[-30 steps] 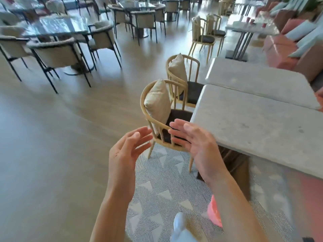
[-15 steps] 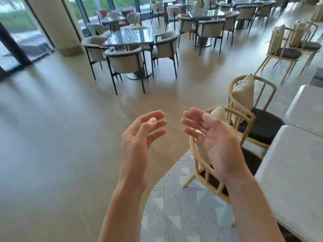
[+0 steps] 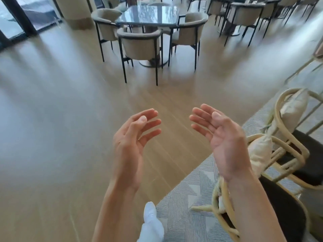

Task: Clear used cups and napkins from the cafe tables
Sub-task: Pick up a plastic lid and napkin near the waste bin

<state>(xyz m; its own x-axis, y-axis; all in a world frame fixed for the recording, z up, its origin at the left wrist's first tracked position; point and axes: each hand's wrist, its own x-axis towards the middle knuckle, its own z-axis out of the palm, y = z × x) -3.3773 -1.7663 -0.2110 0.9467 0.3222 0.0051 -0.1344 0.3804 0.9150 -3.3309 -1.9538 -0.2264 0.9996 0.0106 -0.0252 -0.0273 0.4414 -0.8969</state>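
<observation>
Ahead, in the head view, both hands are hovering in mid-air over the wooden floor, palms turned toward each other and well apart. The left hand is holding nothing — its fingers are lying loosely spread and only slightly bent. The right hand is likewise carrying nothing, its fingers reaching nearly straight toward the left one.

No used cups or napkins are showing anywhere in this view. The nearest table, a glass-topped table, is standing far ahead near the top edge of the picture; its surface is reflecting light, and I cannot tell whether anything is lying on it. Beige upholstered chairs on thin black legs are ringing it, one pushed in at its near edge. More chairs of the same kind are blurring away at the upper right.

At the right edge, two pale wooden chairs with dark seats are standing on a patterned grey rug — each is carrying a cream cushion against its back. A white shoe is showing at the bottom edge, beside the rug's corner.
</observation>
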